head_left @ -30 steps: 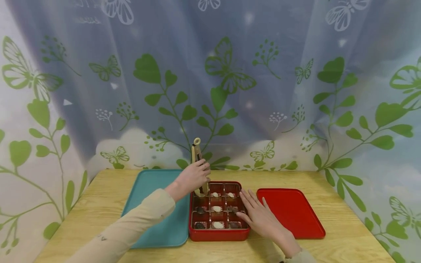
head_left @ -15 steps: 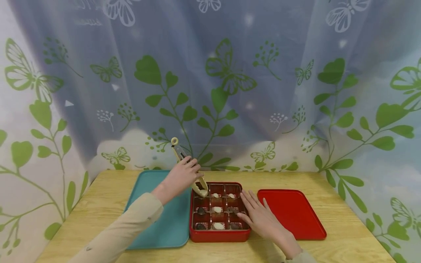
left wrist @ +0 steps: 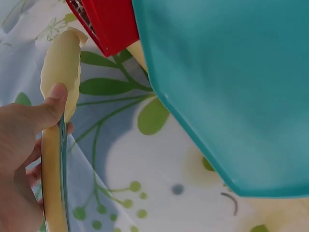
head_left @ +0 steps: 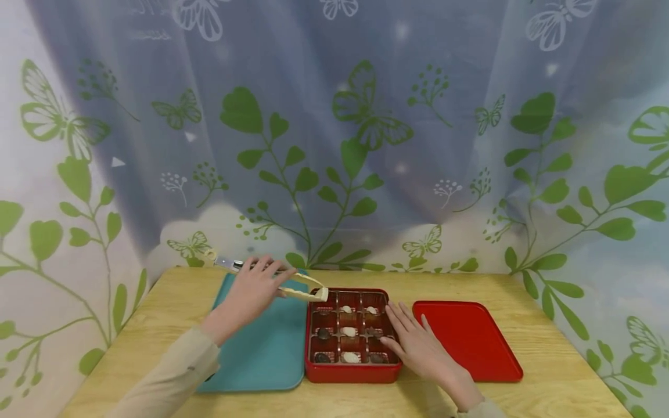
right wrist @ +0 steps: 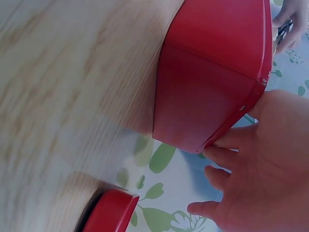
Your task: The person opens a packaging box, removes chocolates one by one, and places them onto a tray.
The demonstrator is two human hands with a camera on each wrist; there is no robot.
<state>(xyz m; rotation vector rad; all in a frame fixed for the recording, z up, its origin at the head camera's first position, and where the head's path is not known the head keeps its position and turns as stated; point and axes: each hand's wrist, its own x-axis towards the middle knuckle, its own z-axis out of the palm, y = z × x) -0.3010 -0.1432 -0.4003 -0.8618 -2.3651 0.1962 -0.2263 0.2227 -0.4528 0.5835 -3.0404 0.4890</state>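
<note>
– One second on: tipped the tongs (head_left: pixel 284 284) from nearly upright to almost flat, and drew them leftward out of the back-left compartment of the red box (head_left: pixel 352 376).

– Held how?

– Gripped in the left hand (head_left: pixel 253 287), with fingers curled over the upper arm and, in the wrist view, the thumb pressed against a blade. Squeezed close but not fully shut, with a narrow gap left between the arms toward the tips.

– Anything caught between those tips?

– Could not tell: too small from the head view, hidden in the wrist view.

– And for the work in hand?

– Meant tips clear of the compartment, raised to about rim level at the box's back-left corner, just where it meets the teal tray (head_left: pixel 261 354). Judged as a withdrawal from the box rather than a dip into it.

– Pointed which way?

– Ran left to right along the long axis, slightly tilted. Scalloped tips to the right, toward the box; ring end to the left and a little farther back, over the tray's far corner.

– And the right hand (head_left: pixel 418 348)?

– Stayed put. Lay flat on the box's right edge with fingers straight and spread, holding nothing, just beside the red lid (head_left: pixel 465 339) on the wooden table (head_left: pixel 549 371).
</note>
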